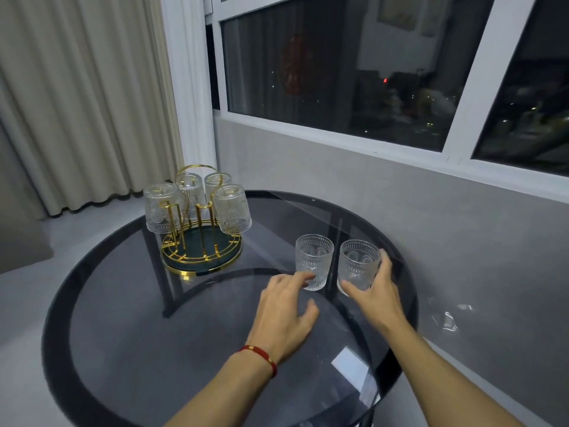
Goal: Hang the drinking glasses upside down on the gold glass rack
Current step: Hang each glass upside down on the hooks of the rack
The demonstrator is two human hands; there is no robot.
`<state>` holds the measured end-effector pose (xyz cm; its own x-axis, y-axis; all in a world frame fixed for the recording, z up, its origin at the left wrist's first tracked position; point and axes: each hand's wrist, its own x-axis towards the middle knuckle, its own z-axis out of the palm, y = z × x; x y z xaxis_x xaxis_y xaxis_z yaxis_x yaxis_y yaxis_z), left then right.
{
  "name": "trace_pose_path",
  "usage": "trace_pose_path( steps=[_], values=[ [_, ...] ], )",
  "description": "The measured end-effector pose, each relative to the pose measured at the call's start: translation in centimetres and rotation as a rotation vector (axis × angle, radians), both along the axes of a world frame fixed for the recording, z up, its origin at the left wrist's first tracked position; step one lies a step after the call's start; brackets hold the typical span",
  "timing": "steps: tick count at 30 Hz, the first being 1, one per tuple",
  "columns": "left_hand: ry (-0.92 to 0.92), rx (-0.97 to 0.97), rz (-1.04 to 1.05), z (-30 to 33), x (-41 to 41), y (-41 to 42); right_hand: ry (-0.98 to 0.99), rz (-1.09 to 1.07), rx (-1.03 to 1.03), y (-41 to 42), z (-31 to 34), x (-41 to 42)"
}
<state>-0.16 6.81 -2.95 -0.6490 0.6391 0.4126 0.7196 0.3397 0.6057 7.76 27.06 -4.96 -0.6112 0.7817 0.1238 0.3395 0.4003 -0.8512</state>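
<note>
The gold glass rack (201, 257) stands at the far left of the round table, with several embossed clear glasses (231, 211) hanging upside down on its prongs. Two more glasses stand upright near the table's right edge. My right hand (374, 292) is wrapped around the right glass (357, 261), thumb in front and fingers behind. My left hand (284, 312), with a red bracelet at the wrist, has its fingers spread, and the fingertips touch the base of the left glass (314, 260) without closing on it.
The round smoked-glass table (184, 349) has a dark rim and dark legs showing through the top. A grey wall and a window ledge run close along its right side. Cream curtains hang behind the rack at the left.
</note>
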Motion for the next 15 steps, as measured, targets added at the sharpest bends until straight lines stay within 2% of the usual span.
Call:
trace_pose_path(
  steps=[7, 10, 13, 15],
  values=[
    [-0.084, 0.062, -0.013, 0.7, 0.4, 0.2, 0.015, 0.018, 0.066, 1.6, 0.1, 1.1],
    [-0.155, 0.103, -0.027, 1.1, 0.3, -0.2, 0.145, 0.016, 0.096, 1.4, 1.9, 2.6],
    [-0.317, 0.223, -0.067, 1.9, 0.1, -0.4, 0.290, 0.059, 0.148, 0.4, 4.2, 3.3],
    [-0.463, 0.300, -0.135, 2.4, -0.1, -0.7, 0.315, 0.160, 0.166, -1.1, 5.3, 3.2]
  ],
)
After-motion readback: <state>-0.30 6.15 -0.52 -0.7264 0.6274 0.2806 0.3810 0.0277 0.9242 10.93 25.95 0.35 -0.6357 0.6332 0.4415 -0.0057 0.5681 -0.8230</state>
